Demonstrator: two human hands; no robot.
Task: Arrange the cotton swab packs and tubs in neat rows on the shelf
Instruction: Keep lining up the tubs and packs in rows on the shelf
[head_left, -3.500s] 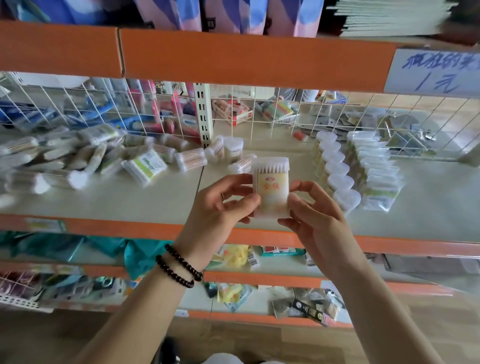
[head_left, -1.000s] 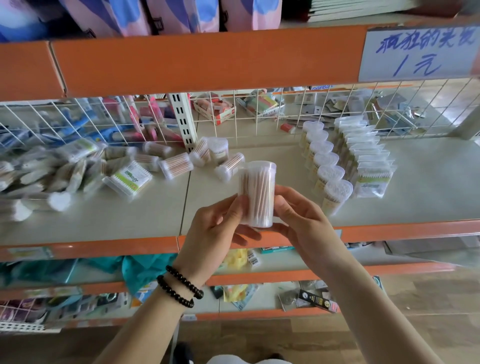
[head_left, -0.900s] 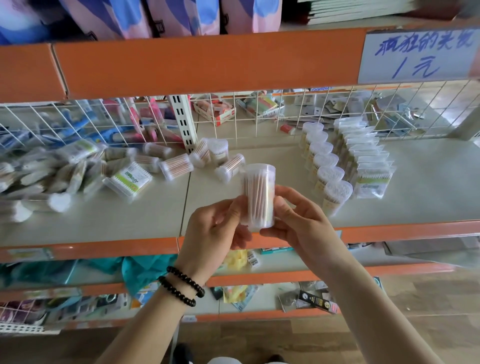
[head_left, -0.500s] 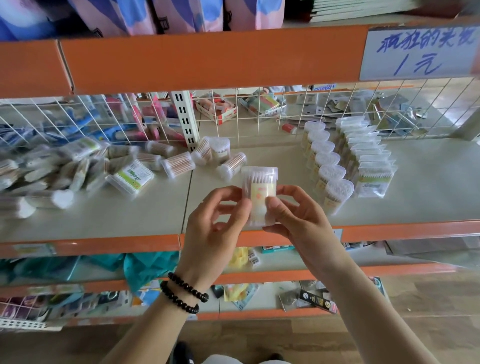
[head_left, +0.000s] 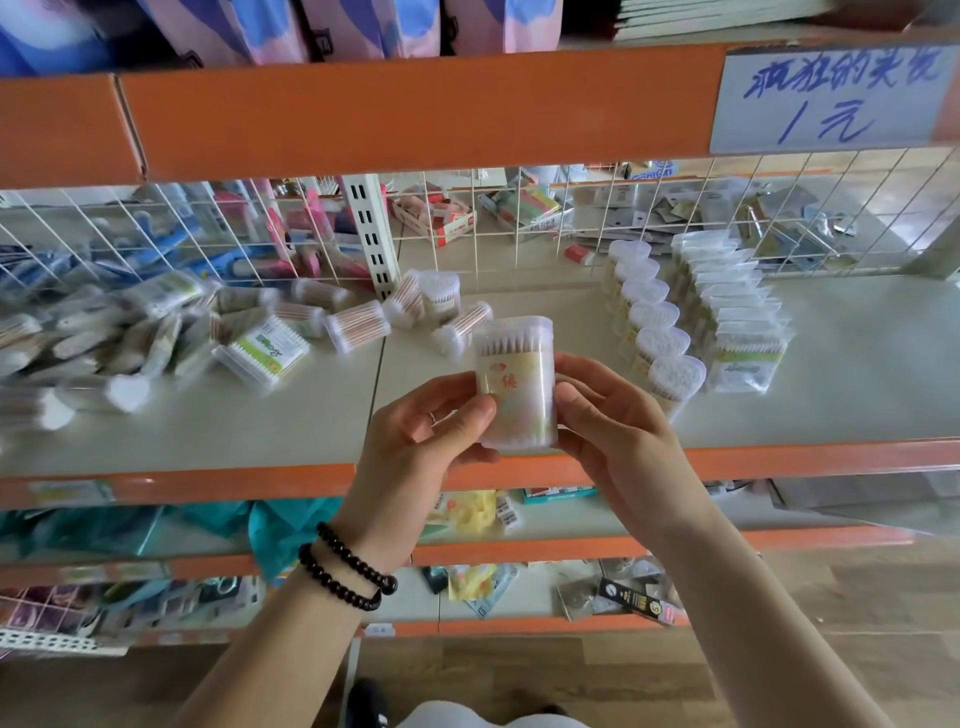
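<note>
I hold a clear cotton swab tub (head_left: 516, 382) with a yellow label upright above the front edge of the shelf (head_left: 270, 431). My left hand (head_left: 423, 441) grips its left side, thumb across the label. My right hand (head_left: 618, 431) grips its right side. On the shelf to the right stands a neat row of tubs (head_left: 652, 327), and beside it a row of flat swab packs (head_left: 732, 312). A loose heap of tubs and packs (head_left: 171, 332) lies at the left. Several tubs (head_left: 431, 306) lie tipped behind the held one.
A white wire grid (head_left: 519, 223) backs the shelf, with other goods behind it. An orange beam (head_left: 405, 109) with a handwritten price sign (head_left: 831, 98) runs overhead. Lower shelves (head_left: 519, 551) hold mixed small items. Bare shelf surface lies at the far right.
The tub has been turned in my hands, so its yellow label now faces me instead of the bare side. Both hands keep hold of it in about the same place.
</note>
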